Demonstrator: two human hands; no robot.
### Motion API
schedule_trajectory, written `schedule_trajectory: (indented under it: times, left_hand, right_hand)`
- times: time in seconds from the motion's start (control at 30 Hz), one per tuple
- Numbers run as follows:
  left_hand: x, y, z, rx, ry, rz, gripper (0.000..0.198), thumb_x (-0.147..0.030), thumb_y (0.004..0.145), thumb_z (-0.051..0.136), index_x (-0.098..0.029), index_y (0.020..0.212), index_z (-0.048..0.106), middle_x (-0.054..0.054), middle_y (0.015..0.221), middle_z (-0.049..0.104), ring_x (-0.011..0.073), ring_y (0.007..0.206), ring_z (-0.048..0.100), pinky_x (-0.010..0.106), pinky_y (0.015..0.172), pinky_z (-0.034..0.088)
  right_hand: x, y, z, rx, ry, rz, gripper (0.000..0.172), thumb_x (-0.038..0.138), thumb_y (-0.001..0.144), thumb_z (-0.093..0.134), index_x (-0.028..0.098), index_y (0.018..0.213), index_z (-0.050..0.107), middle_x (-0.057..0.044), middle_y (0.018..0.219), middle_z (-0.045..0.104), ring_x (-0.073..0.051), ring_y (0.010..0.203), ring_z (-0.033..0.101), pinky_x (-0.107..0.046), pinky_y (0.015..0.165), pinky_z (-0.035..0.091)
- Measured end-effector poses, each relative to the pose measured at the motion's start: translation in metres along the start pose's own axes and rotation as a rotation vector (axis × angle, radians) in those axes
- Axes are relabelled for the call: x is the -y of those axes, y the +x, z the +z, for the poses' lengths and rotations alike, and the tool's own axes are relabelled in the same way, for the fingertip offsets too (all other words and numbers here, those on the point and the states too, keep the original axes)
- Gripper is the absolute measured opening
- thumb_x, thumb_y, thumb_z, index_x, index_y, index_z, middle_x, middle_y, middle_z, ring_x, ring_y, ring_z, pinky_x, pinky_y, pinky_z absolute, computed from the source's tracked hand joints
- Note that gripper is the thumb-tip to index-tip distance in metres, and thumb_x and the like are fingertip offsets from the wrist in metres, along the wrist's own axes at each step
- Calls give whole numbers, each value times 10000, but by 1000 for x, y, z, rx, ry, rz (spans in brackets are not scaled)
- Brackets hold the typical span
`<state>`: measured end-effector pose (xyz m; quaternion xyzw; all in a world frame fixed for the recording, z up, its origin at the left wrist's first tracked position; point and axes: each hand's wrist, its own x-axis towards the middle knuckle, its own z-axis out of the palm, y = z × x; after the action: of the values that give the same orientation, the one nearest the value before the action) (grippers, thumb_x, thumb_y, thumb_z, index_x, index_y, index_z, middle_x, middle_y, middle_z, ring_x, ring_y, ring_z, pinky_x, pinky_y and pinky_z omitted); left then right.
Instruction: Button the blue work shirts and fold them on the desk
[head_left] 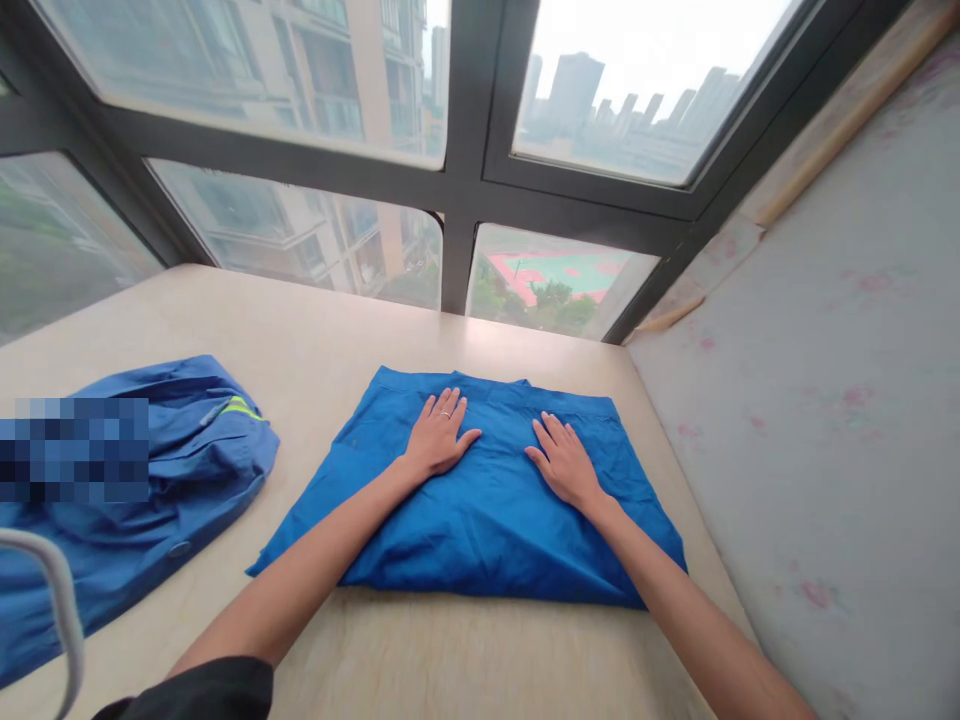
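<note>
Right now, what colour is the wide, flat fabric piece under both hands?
The fabric piece is bright blue, best seen in the head view.

Black sleeve [206,688], left arm [319,580] | 1 silvery ring [446,414], left hand [439,440] | right forearm [675,590] bare

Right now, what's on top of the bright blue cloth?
The left hand and right hand lie flat on the bright blue cloth. The patches beneath them are covered, so I can't see those.
</note>
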<state>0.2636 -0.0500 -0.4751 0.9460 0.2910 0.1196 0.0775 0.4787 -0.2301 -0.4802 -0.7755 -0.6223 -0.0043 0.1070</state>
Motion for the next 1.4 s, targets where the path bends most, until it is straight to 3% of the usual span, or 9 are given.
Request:
schedule_trajectory:
  times: [0.13,0.23,0.33,0.5,0.9,1.0,1.1,1.3,1.4]
  left_hand:
    - [9,0,-3,-16,19,-57,724,-589,960,309,-94,1481,397,186,1577,287,315,1480,223,488,1208,169]
    - [31,-5,-8,-38,64,-91,711,-574,963,318,-92,1479,402,201,1572,292,327,1480,217,494,1200,182]
    - [63,-13,-13,-51,116,-129,693,-551,972,302,-84,1472,408,207,1543,352,332,1467,256,514,1182,220]
    - [98,-24,-20,-24,94,-27,659,-505,985,273,-53,1422,469,180,1504,432,298,1441,328,472,1182,261]
    - [91,-59,-37,-81,148,7,545,-366,974,279,-55,1270,614,192,1361,586,281,1373,444,452,1130,345]
    - [69,-72,-43,-64,206,-85,509,-311,960,310,-55,1306,580,213,1407,535,325,1369,441,528,1109,342]
    - [20,-84,-45,-105,233,-199,497,-226,956,283,-50,1352,527,240,1448,478,349,1393,400,594,1068,354]
    - [-125,-133,-33,-114,43,144,541,-387,995,347,-116,1459,411,171,1525,403,295,1442,328,493,1132,339]
    - [-172,-177,-23,-135,9,307,536,-364,992,380,-123,1470,390,162,1553,357,287,1468,269,491,1172,272]
  right_hand:
    - [-38,-17,-9,-12,-21,46,594,506,1015,276,154,1463,446,-157,1558,349,-283,1459,290,-511,1179,249]
    - [-55,-25,-12,-30,-9,12,574,477,1020,275,145,1441,479,-151,1552,364,-273,1458,294,-499,1179,265]
    - [-64,-28,-12,-52,-12,-13,575,476,1021,267,140,1424,503,-150,1541,384,-270,1446,322,-490,1176,279]
    - [-64,-27,-10,-36,-62,-2,606,483,1026,223,122,1428,497,-151,1537,390,-277,1438,337,-481,1179,268]
    - [-23,-86,-11,31,-137,118,638,518,1016,215,133,1491,402,-150,1572,322,-279,1464,277,-477,1187,208]
    - [-13,-97,-12,29,-136,139,639,518,1015,217,133,1488,407,-155,1570,326,-286,1459,284,-475,1184,204]
    - [-6,-102,-13,30,-133,161,633,503,1016,232,117,1484,412,-168,1565,333,-297,1456,287,-472,1182,202]
    - [3,-106,-18,31,-155,180,620,480,1021,241,99,1479,414,-179,1556,347,-304,1449,300,-467,1173,219]
    - [4,-108,-19,31,-170,180,613,470,1024,238,98,1477,416,-179,1555,348,-306,1445,307,-465,1170,229]
